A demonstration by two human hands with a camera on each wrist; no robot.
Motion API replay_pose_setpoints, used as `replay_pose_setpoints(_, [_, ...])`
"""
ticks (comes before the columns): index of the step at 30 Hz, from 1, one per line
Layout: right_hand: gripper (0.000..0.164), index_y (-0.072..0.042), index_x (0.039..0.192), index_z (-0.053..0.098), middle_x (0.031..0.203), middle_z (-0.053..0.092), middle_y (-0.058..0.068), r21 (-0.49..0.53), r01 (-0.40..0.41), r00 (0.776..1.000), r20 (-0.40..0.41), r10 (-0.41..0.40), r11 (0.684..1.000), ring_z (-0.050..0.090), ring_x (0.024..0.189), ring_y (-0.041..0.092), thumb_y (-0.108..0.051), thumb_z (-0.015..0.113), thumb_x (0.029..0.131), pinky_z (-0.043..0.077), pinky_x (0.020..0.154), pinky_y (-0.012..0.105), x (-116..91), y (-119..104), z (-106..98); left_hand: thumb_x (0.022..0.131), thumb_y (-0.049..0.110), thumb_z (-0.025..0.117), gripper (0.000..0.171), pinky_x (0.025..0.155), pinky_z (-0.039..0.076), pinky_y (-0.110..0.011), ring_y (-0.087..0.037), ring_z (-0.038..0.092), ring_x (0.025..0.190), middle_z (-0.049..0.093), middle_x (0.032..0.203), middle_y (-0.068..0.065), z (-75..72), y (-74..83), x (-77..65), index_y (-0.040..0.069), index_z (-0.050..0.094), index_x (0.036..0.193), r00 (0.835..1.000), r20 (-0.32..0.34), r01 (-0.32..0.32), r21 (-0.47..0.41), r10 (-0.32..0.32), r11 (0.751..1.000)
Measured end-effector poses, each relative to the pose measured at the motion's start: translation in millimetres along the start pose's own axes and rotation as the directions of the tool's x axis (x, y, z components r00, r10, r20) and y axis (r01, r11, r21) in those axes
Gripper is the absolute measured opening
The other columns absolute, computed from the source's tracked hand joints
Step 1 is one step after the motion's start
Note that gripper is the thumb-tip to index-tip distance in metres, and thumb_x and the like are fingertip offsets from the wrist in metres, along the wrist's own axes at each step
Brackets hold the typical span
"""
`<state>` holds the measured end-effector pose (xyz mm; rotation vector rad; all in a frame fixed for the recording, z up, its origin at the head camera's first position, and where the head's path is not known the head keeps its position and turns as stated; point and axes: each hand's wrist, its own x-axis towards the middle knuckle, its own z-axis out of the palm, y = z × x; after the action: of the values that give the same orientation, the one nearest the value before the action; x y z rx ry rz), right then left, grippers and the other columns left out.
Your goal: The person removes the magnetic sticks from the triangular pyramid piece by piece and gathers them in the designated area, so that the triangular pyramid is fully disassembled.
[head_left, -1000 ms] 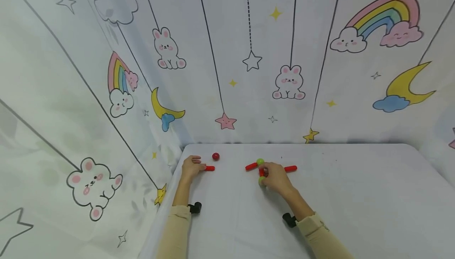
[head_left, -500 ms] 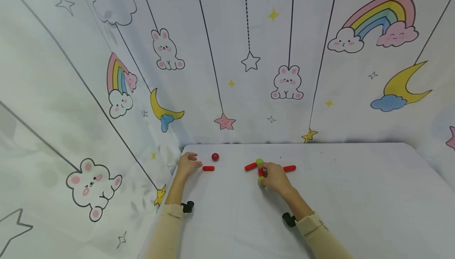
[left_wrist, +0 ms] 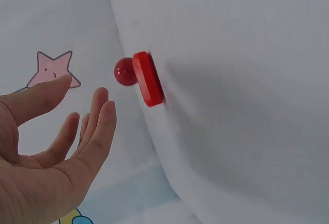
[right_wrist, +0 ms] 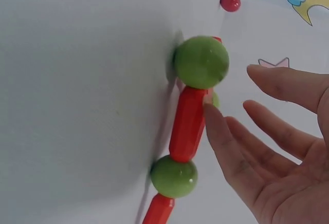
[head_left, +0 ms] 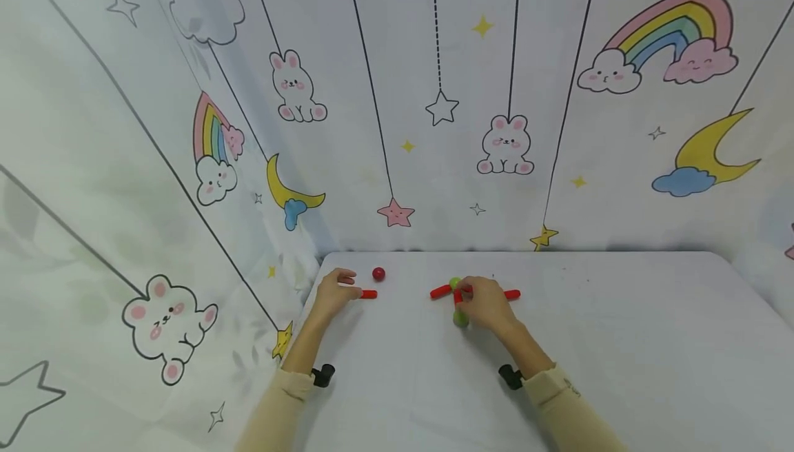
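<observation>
My left hand (head_left: 335, 295) hovers over the left of the table with fingers spread, near a red faceted stick (left_wrist: 148, 79). The left wrist view shows a gap between them. Just beyond the stick is a red ball (left_wrist: 125, 72). My right hand (head_left: 489, 304) is over a run of red sticks and green balls, thumb and fingers apart. One fingertip is at a red stick (right_wrist: 187, 125), perhaps touching it. That stick joins a green ball (right_wrist: 201, 62) to a second green ball (right_wrist: 175, 176), which meets another red stick (right_wrist: 159, 209). A third green ball (head_left: 455, 282) lies farther back.
Another red stick (head_left: 441, 291) slants left from the far green ball. White cloth covers the table (head_left: 620, 355). Behind it hangs a patterned curtain (head_left: 347, 162), close to the table's far and left edges.
My left hand let go of the red stick, drew back left, then came near it again. My right hand's fingers have come off the near green ball and stand apart.
</observation>
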<state>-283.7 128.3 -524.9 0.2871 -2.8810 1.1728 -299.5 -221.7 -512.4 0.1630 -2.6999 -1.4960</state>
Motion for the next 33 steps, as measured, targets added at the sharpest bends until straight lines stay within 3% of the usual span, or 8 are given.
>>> replay_pose_setpoints(5, [0.033, -0.003, 0.122, 0.073, 0.11, 0.074, 0.014, 0.016, -0.008, 1.0, -0.014, 0.009, 1.0, 0.067, 0.09, 0.023, -0.008, 0.079, 0.089, 0.058, 0.07, 0.035, 11, 3, -7, 0.085, 0.003, 0.08, 0.047, 0.085, 0.056, -0.039, -0.031, 0.07, 0.103, 0.065, 0.125, -0.026, 20.8, 7.7, -6.2, -0.002, 0.064, 0.13, 0.999, 0.021, -0.04, -0.06, 0.041, 0.997])
replay_pose_setpoints(12, [0.032, -0.004, 0.123, 0.073, 0.12, 0.074, 0.015, 0.006, 0.027, 0.997, -0.074, -0.027, 1.0, 0.07, 0.108, 0.032, -0.012, 0.078, 0.093, 0.059, 0.089, 0.046, 28, 13, -15, 0.084, -0.002, 0.08, 0.047, 0.081, 0.059, -0.035, -0.028, 0.075, 0.098, 0.064, 0.121, -0.027, 45.1, 15.0, -10.0, -0.005, 0.063, 0.128, 0.994, 0.057, -0.08, -0.155, 0.09, 0.985])
replay_pose_setpoints(20, [0.033, -0.004, 0.124, 0.072, 0.122, 0.072, 0.015, 0.029, 0.011, 0.999, -0.031, -0.011, 1.0, 0.07, 0.106, 0.029, -0.012, 0.076, 0.093, 0.059, 0.09, 0.046, 37, 20, -15, 0.086, -0.001, 0.08, 0.047, 0.083, 0.06, -0.034, -0.029, 0.073, 0.1, 0.062, 0.125, -0.029, 72.6, 22.9, -16.5, -0.006, 0.062, 0.129, 0.985, 0.133, -0.082, -0.215, 0.112, 0.973])
replay_pose_setpoints(28, [0.031, -0.005, 0.122, 0.073, 0.117, 0.074, 0.012, 0.029, 0.041, 0.999, -0.037, -0.04, 0.999, 0.07, 0.105, 0.029, -0.011, 0.076, 0.092, 0.059, 0.091, 0.047, 47, 22, -4, 0.085, -0.001, 0.082, 0.049, 0.085, 0.061, -0.035, -0.029, 0.072, 0.102, 0.06, 0.128, -0.03, 95.8, 28.5, -14.7, -0.006, 0.061, 0.129, 0.982, 0.161, -0.057, -0.241, 0.098, 0.969])
replay_pose_setpoints(33, [0.033, -0.005, 0.123, 0.073, 0.117, 0.074, 0.013, -0.015, 0.056, 0.998, -0.023, -0.057, 0.998, 0.067, 0.11, 0.032, -0.013, 0.079, 0.091, 0.057, 0.094, 0.05, 50, 22, -2, 0.086, 0.002, 0.081, 0.05, 0.083, 0.062, -0.036, -0.025, 0.07, 0.1, 0.059, 0.132, -0.028, 105.8, 31.8, -11.9, -0.003, 0.06, 0.131, 0.981, 0.189, 0.016, -0.261, 0.035, 0.965])
